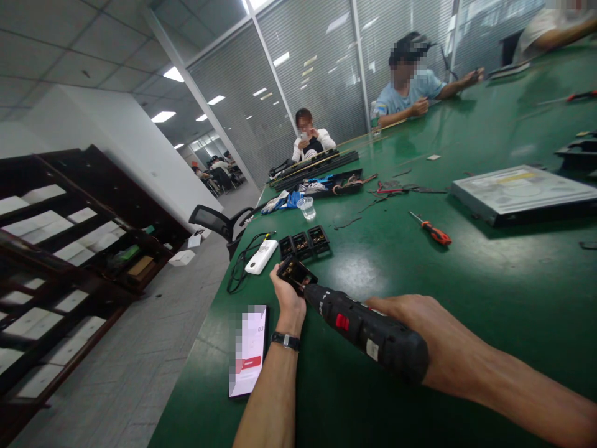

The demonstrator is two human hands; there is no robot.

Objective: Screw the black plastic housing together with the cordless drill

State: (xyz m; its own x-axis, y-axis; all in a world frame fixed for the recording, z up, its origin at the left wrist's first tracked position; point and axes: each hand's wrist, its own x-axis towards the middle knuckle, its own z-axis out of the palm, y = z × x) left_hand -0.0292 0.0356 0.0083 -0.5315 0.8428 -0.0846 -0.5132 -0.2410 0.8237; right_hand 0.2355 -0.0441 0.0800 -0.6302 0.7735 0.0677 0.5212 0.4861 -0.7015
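My left hand [288, 298] is closed around a small black plastic box [295, 272] with an open top and brassy bits inside. My right hand [415, 323] grips a black cordless power screwdriver [368, 326] with a red switch. The driver's nose points into the box at its near right corner; the bit's exact contact is hard to make out. Just beyond the held box stand several similar black boxes [304, 244] in a row, also with metal parts inside. To their left lies a white power bank [262, 257] with a black cable.
A phone [249, 351] lies left of my left forearm. Across the green table [387, 255] are a red-handled screwdriver [436, 233], a flat metal disc drive [522, 190], a clear plastic cup [306, 208], gloves [293, 199] and loose wires [401, 188]. Several people sit at the far side.
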